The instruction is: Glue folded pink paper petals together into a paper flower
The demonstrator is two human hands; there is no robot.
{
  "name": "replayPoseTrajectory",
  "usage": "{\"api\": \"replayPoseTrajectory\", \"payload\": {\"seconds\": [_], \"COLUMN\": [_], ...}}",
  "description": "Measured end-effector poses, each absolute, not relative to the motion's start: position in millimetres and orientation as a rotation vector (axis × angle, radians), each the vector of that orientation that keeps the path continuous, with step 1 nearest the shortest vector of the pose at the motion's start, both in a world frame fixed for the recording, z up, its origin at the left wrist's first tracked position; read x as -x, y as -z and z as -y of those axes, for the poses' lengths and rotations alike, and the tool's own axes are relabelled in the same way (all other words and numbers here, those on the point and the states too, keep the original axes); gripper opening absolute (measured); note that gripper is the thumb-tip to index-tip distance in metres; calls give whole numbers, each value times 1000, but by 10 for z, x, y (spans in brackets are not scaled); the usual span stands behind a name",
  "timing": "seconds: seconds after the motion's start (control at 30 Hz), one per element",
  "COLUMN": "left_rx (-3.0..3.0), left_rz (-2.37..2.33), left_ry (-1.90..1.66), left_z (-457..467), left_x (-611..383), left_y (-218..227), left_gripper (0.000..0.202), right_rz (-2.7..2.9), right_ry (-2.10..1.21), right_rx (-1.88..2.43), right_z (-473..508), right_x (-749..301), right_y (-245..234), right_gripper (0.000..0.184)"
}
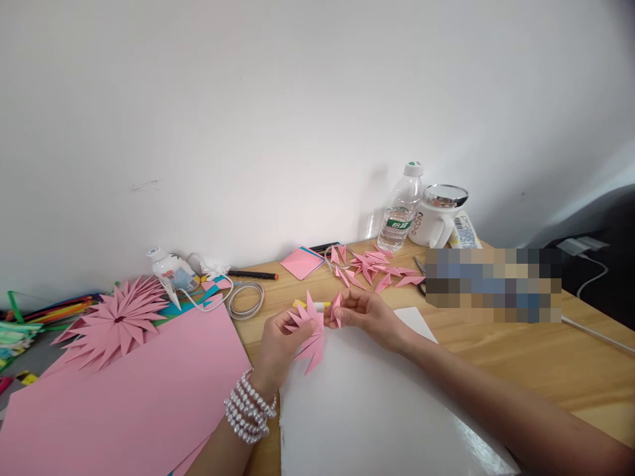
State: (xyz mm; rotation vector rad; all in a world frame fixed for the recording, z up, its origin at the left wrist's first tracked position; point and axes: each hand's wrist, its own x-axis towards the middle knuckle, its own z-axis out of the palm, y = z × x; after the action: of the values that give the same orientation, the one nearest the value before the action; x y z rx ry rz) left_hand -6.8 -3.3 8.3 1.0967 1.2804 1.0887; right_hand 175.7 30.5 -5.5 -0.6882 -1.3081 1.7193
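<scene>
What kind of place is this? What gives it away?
Likely a craft desk by a white wall; home or office, can't tell. Signs: the spiky pink rosette, the loose folded pieces, and the pink paper fan held in the left hand.

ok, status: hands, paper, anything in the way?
Left hand gripping pink folded-paper fan. Right hand pinching single folded pink piece, apart from fan. Yellow-and-white tube partly hidden behind; doesn't appear to block either hand.
</scene>
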Motion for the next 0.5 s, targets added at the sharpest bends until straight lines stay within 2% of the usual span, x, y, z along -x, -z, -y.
{"api": "replayPoseTrajectory", "payload": {"seconds": [0.5], "left_rx": [-1270], "left_rz": [-1345], "left_ry": [-1021], "left_z": [59], "left_x": [7], "left_y": [-118], "left_gripper": [16], "right_rz": [1302], "right_ry": [-1639], "right_rx": [753], "right_z": [-260], "right_x": [-1698], "right_y": [143], "right_gripper": [26]}}
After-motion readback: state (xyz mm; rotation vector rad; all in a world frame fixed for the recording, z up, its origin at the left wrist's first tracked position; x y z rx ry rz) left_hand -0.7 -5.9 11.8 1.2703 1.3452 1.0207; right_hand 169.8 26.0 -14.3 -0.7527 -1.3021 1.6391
